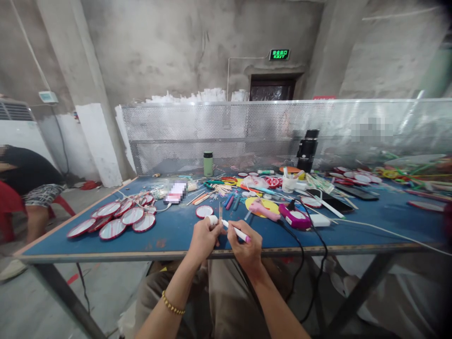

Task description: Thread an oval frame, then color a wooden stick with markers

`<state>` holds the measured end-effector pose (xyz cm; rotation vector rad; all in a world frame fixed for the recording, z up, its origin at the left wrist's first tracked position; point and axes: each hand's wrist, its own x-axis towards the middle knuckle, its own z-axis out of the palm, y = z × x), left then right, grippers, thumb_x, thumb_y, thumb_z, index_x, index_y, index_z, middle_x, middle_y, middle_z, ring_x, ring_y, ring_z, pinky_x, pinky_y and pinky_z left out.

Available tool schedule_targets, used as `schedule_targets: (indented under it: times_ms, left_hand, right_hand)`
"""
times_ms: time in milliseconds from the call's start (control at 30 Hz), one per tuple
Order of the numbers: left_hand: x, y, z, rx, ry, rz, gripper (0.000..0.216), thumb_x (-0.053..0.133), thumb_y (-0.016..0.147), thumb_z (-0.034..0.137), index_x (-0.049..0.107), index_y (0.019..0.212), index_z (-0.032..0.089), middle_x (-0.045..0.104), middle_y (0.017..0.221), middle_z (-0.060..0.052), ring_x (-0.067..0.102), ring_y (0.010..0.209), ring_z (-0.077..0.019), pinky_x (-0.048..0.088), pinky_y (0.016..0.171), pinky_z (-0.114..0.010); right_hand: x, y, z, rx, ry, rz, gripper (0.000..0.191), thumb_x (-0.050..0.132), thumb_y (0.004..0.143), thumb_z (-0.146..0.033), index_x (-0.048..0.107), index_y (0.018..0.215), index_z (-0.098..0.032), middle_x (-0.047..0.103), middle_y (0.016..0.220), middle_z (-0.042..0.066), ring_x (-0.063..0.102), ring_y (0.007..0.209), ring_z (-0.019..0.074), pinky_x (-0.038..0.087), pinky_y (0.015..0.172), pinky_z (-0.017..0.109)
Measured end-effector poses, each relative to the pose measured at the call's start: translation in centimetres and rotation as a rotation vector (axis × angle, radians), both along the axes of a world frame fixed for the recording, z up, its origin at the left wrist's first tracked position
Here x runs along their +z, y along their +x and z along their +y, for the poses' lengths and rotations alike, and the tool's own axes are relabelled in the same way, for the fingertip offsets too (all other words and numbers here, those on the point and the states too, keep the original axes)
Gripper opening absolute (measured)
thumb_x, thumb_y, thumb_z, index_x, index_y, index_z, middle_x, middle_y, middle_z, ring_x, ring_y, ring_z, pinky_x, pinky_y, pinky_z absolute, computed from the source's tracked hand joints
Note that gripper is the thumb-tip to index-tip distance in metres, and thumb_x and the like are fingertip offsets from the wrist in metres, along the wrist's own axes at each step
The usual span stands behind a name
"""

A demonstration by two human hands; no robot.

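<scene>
My left hand (204, 239) is closed at the table's front edge, pinching a thin flat wooden stick (221, 211) that stands upright from its fingers. Something white (212, 220) sits at that hand's thumb; I cannot tell whether it is a wrap. In my right hand (247, 248) is a white marker (240, 233) with a pinkish-purple end, its other end pointing left at the stick. Whether the marker touches the stick is not clear. Just beyond my hands lies a round white disc with a red rim (204, 212).
Several red-rimmed discs (112, 229) are piled at left. A pink glue gun (263, 209), a purple device (294, 216) and black cables lie right. A phone (175, 192), green bottle (208, 164) and black flask (308, 151) stand or lie farther back. A seated person (30, 174) is at left.
</scene>
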<state>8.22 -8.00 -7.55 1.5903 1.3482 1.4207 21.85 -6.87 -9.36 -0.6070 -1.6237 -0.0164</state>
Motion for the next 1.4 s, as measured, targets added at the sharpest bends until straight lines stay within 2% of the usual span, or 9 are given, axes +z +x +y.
schedule_targets:
  times_ms: [333,600,767,967,1200,1400]
  left_hand:
    - [-0.13,0.02,0.05,-0.004,0.007,0.01,0.026,0.057,0.084,0.038,0.056,0.066,0.019,0.05,0.04,0.007,0.044,0.033,-0.0102,0.032,0.04,-0.021]
    - [-0.27,-0.08,0.29,-0.018,0.024,0.012,0.027,0.057,0.084,0.04,0.056,0.066,0.019,0.061,0.053,0.004,0.05,0.036,-0.0101,0.035,0.041,-0.022]
    - [-0.42,-0.05,0.31,-0.014,0.018,0.007,0.027,0.058,0.083,0.038,0.055,0.064,0.019,0.057,0.048,0.005,0.047,0.035,-0.0096,0.032,0.04,-0.021]
    - [-0.18,-0.04,0.13,-0.011,0.011,0.006,0.026,0.056,0.084,0.039,0.06,0.068,0.019,0.056,0.045,0.005,0.047,0.034,-0.0104,0.033,0.04,-0.021]
    - [0.06,-0.04,-0.05,0.007,0.022,0.009,0.027,0.058,0.081,0.035,0.054,0.06,0.02,0.051,0.041,0.006,0.048,0.036,-0.011,0.032,0.041,-0.021]
    - [0.15,0.06,-0.11,0.022,0.016,-0.003,0.023,0.06,0.079,0.034,0.055,0.062,0.02,0.051,0.041,0.006,0.046,0.035,-0.0103,0.031,0.04,-0.021]
  right_hand:
    - [-0.17,-0.08,0.22,0.011,0.015,0.014,0.012,0.056,0.091,-0.016,0.067,0.087,-0.019,0.069,0.073,0.002,0.064,0.065,0.0137,0.051,0.065,0.025]
    - [-0.02,-0.09,0.13,-0.019,0.02,0.035,0.013,0.055,0.092,-0.018,0.066,0.085,-0.019,0.068,0.071,0.002,0.063,0.062,0.013,0.05,0.062,0.024]
    - [-0.17,-0.05,0.29,-0.019,0.021,-0.003,0.013,0.055,0.092,-0.017,0.067,0.087,-0.019,0.069,0.073,0.002,0.064,0.063,0.0134,0.051,0.063,0.025]
    - [-0.06,0.0,0.07,-0.024,0.06,0.049,0.012,0.056,0.091,-0.015,0.066,0.085,-0.019,0.068,0.071,0.002,0.064,0.061,0.0134,0.051,0.061,0.025]
    - [0.08,-0.02,-0.18,0.013,0.035,0.005,0.012,0.056,0.09,-0.014,0.066,0.086,-0.019,0.068,0.071,0.002,0.064,0.062,0.0132,0.05,0.061,0.024]
    - [0.0,-0.02,-0.01,0.012,0.024,-0.007,0.012,0.056,0.091,-0.014,0.067,0.088,-0.019,0.069,0.073,0.001,0.065,0.064,0.0129,0.05,0.063,0.025]
